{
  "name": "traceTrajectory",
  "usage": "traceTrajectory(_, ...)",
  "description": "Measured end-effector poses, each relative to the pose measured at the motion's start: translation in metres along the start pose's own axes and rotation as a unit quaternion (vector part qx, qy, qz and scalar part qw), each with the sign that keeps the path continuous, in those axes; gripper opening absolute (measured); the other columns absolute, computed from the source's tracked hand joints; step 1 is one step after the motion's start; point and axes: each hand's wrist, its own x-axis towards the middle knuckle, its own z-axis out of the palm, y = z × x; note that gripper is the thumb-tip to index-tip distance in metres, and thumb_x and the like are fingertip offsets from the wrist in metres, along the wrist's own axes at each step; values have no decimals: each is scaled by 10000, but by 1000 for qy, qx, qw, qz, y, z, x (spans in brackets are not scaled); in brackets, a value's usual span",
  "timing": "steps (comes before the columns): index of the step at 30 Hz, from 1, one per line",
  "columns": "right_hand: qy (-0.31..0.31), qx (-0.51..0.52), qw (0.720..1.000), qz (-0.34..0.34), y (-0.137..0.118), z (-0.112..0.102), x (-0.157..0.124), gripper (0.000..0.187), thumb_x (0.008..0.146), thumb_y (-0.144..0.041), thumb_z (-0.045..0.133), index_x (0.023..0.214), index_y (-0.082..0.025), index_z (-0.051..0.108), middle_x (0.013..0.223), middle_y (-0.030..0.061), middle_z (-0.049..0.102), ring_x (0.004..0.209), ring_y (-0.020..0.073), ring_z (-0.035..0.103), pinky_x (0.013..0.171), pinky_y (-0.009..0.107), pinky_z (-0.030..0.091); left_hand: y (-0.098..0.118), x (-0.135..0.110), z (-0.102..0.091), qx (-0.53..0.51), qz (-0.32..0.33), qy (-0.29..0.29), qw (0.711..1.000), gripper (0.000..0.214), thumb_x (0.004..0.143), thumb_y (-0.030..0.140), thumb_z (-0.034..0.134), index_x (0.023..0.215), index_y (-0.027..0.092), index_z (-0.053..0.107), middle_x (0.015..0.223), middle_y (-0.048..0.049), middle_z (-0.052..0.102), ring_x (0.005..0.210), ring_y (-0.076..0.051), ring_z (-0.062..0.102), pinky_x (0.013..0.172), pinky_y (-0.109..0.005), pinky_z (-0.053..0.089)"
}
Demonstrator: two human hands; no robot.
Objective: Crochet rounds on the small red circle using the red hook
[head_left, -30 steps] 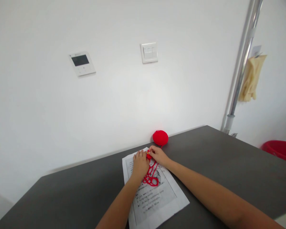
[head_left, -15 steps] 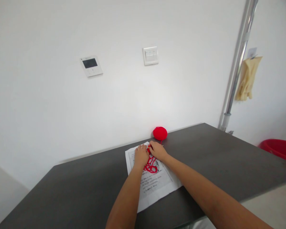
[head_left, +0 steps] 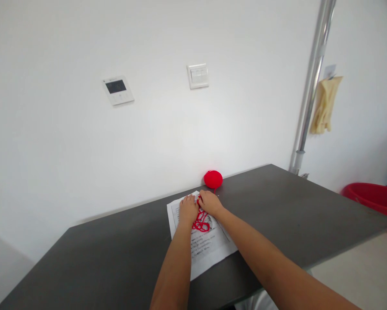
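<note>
A red ball of yarn (head_left: 213,179) sits on the dark table (head_left: 277,202) against the white wall. A strand runs from it to loose red yarn loops (head_left: 201,224) lying on a printed paper sheet (head_left: 206,249). My left hand (head_left: 188,209) and my right hand (head_left: 210,203) meet at the top of the sheet, fingers curled and pinched on the red yarn between them. Something small and yellowish may be in the pinch, but it is too small to name.
A metal pole (head_left: 309,86) stands at the table's far right corner, with pale gloves (head_left: 324,105) hanging on the wall behind it. A red basin (head_left: 374,198) sits low at the right. A wall panel (head_left: 117,90) and a light switch (head_left: 197,75) are on the wall.
The view has pulled back and shifted, so the table and hands look smaller. Both hands stay together on the yarn at the sheet's top, and the loose loops look more bunched.
</note>
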Motion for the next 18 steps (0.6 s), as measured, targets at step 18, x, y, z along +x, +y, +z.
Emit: traceTrajectory(18,44,19,998,36,18,12,10,303,975,-330,607,1232,-170,602,1249,94,631,1058,227,655,897,437,572,-5,4,1,-26,2,-11,1000,341,944,333,617,1248,180,604,1290,-108,622,1097,-255,639,914,-481,551)
